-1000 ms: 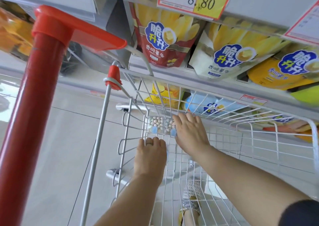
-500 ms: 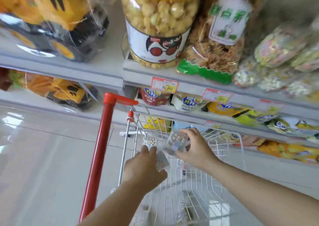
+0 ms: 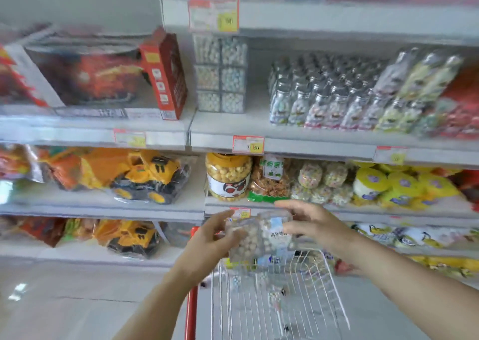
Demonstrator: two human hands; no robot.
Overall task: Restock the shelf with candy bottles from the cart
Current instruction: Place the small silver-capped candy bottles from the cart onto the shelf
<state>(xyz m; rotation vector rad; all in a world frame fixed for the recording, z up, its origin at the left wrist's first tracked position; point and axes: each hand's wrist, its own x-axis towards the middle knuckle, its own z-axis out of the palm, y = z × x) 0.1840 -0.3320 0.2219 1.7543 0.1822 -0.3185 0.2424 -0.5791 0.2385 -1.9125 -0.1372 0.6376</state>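
My left hand (image 3: 207,238) grips a clear square candy bottle (image 3: 242,238) full of pale round candies. My right hand (image 3: 311,225) grips a second clear candy bottle (image 3: 276,232) with a blue-and-white label, pressed against the first. Both bottles are held side by side above the white wire cart (image 3: 272,300), in front of the lower shelf edge. A stack of the same square candy bottles (image 3: 220,73) stands on the upper shelf (image 3: 311,145), up and slightly left of my hands. A few small items lie blurred in the cart.
Small silver-capped bottles (image 3: 329,98) fill the upper shelf to the right of the stack. A boxed red toy (image 3: 103,75) sits to its left. Below are a popcorn jar (image 3: 228,176), snack bags and yellow toy trucks (image 3: 145,179). The cart's red post (image 3: 191,313) rises beside my left forearm.
Both hands have lifted the two bottles out of the cart and brought them together. My view has swung upward, so the upper shelf with the candy stack now shows.
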